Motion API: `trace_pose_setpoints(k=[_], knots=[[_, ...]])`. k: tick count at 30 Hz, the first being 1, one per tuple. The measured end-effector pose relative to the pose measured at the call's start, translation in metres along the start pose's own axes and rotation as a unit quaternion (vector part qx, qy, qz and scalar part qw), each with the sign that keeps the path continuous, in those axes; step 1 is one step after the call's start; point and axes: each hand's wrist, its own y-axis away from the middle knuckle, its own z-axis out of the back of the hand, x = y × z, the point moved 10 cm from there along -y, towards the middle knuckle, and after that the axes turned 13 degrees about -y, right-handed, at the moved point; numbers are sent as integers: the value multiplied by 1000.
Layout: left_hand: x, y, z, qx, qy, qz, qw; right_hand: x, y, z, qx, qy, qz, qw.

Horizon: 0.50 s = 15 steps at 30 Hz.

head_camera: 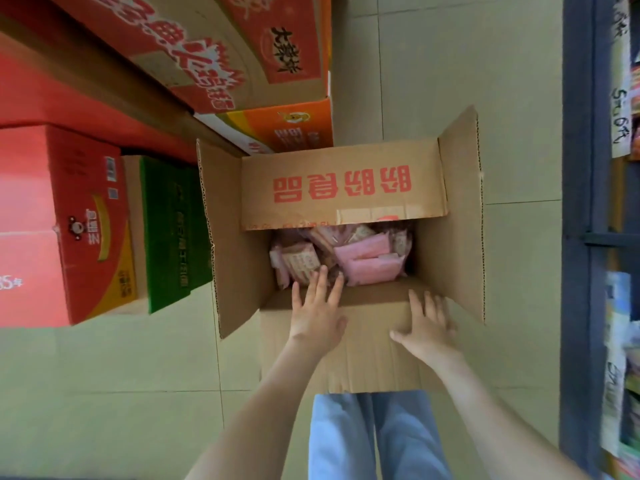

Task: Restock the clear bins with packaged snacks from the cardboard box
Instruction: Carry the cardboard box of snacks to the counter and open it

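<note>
An open brown cardboard box [239, 258] stands on the tiled floor in front of my legs, its four flaps spread out. Inside lie several pink and beige packaged snacks [363, 254]. My left hand [317, 315] lies over the near flap with straight fingers, the fingertips reaching over the box's near edge just above the snacks. My right hand [427, 323] rests flat on the near flap, fingers straight and spread. Neither hand holds anything. No clear bins are in view.
Stacked red, orange and green cartons [79, 216] crowd the left side, right up against the box. A dark metal shelf post [581, 202] with packaged goods and handwritten labels runs down the right edge. Bare tiled floor [121, 375] lies at lower left and beyond the box.
</note>
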Motion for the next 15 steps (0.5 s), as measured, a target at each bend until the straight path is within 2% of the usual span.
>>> trace_pose_setpoints(k=[3,8,11,15], knots=[[-20,16,-29,21,-22,-41,999,-14,14,-6,-32,-29,-30,999],[-49,34,-56,36,-93,-121,988,-51,30,-11,-70,-158,-152,973],[-60,46,-60,35,-143,-157,977,-57,35,6,-100,-169,-149,969],[-52,52,-33,-4,-149,-131,980,-43,40,47,-88,-236,-118,961]])
